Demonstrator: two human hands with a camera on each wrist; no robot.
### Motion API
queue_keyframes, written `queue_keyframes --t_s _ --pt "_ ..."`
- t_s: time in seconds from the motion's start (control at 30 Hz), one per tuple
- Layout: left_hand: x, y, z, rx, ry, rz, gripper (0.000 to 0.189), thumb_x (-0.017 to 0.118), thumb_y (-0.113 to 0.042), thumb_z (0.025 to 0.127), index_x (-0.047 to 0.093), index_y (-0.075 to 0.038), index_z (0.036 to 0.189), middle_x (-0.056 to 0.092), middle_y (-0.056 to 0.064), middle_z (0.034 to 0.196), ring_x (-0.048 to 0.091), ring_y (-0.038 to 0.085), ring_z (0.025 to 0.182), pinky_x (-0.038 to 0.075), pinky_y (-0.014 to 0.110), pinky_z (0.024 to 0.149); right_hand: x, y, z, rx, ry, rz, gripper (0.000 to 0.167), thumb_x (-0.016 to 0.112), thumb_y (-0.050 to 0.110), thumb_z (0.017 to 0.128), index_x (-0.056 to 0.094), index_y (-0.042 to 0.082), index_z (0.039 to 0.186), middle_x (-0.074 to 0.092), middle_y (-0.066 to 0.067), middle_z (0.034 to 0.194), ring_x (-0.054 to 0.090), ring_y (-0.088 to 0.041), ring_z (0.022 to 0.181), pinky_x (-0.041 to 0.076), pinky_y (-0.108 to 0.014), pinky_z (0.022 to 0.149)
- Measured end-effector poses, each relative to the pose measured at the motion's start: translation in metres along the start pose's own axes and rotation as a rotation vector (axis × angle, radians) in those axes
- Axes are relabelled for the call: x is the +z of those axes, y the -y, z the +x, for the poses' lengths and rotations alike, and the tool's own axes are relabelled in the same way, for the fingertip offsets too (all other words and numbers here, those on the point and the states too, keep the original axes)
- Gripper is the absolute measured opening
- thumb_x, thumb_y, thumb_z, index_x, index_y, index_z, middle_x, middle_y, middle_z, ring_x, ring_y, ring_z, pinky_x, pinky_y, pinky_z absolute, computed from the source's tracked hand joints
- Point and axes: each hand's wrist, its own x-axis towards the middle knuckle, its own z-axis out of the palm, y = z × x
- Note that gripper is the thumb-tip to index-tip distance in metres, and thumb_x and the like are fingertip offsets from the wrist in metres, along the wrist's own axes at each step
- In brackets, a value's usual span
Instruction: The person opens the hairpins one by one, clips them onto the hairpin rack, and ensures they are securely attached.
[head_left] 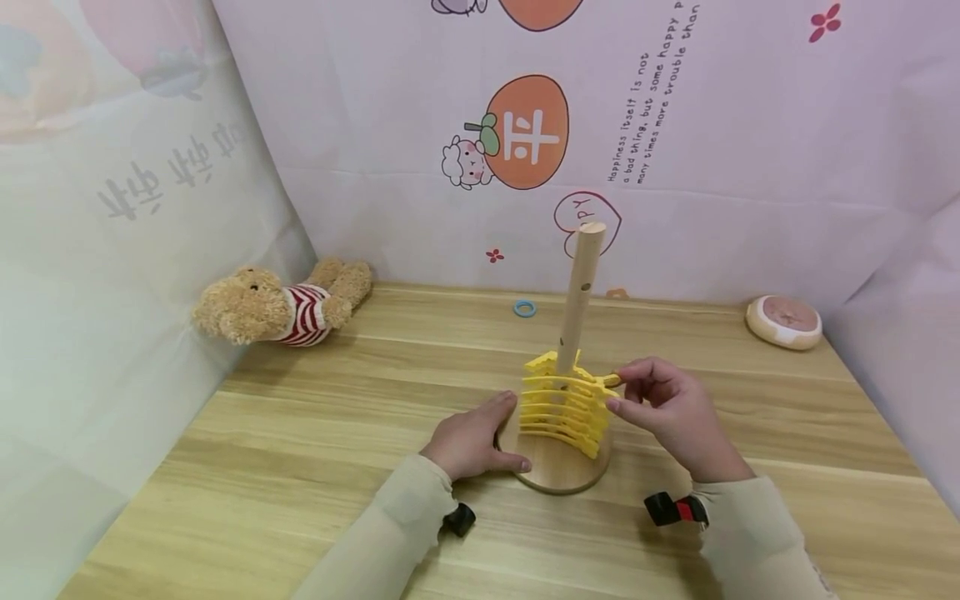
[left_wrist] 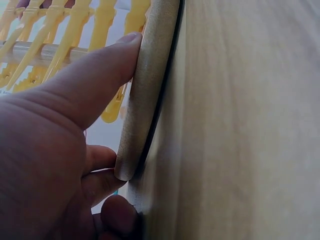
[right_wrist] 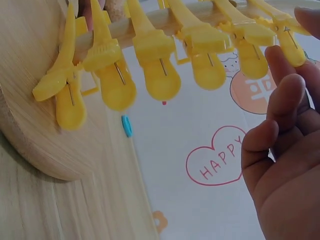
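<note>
A pale wooden post (head_left: 581, 292) rises from a round wooden base (head_left: 555, 479). Several large yellow spring clips (head_left: 558, 408) are stacked one above another along the lower post, their jaws around it and their handles toward the right. With thumb and index finger, my right hand (head_left: 675, 408) pinches the handles of the topmost clip (right_wrist: 287, 37). My left hand (head_left: 468, 437) holds the base by its left edge; in the left wrist view the thumb (left_wrist: 107, 62) lies against the rim and fingertips touch it farther along.
A plush bear (head_left: 300, 308) in a striped top lies at the back left. Behind the post is a small blue ring (head_left: 525, 309), and a round cream-and-brown object (head_left: 785, 321) sits at the back right. Printed cloth (head_left: 390, 125) hangs along the table's back and sides.
</note>
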Motion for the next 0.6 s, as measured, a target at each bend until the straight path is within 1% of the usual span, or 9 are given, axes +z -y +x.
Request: queue_keyframes --t_s 0.2,0.37,0.47,0.6 --pt "-0.0010 -0.0012 -0.0032 0.001 -0.004 0.001 0.103 0.076 -0.065 0.078 0.031 -0.020 0.159 0.030 -0.002 0.163 0.037 0.022 0.145 0.041 0.049 0.110 -0.0027 0.0014 -0.0010 0.040 0.014 -0.059 0.028 0.079 0.005 0.086 0.067 0.002 0.111 0.062 -0.002 0.086 0.055 -0.014 0.071 0.050 -0.025 0.058" --pt "-0.0013 0.0005 -0.0059 -0.005 -0.009 -0.015 0.104 0.077 -0.064 0.077 0.032 -0.019 0.159 0.030 -0.001 0.163 0.037 0.023 0.145 0.040 0.049 0.111 -0.0043 0.0036 -0.0003 0.045 0.046 -0.091 0.033 0.080 0.009 0.087 0.067 0.004 0.116 0.061 -0.005 0.086 0.056 -0.016 0.071 0.050 -0.026 0.058" --pt "-0.0009 0.0024 -0.0059 -0.011 -0.019 -0.030 0.104 0.078 -0.063 0.077 0.032 -0.019 0.159 0.031 -0.001 0.163 0.037 0.024 0.145 0.039 0.050 0.112 -0.0060 0.0042 0.0005 0.040 0.065 -0.092 0.037 0.079 0.010 0.087 0.065 0.004 0.121 0.063 -0.006 0.092 0.056 -0.017 0.072 0.050 -0.026 0.059" --pt "0.0052 0.0069 -0.0039 -0.021 -0.053 -0.054 0.103 0.079 -0.063 0.076 0.035 -0.017 0.158 0.033 -0.001 0.162 0.036 0.023 0.146 0.037 0.049 0.113 -0.0089 0.0017 -0.0002 0.043 0.073 -0.088 0.038 0.076 0.011 0.090 0.063 0.007 0.126 0.064 -0.006 0.110 0.057 -0.018 0.078 0.051 -0.025 0.063"
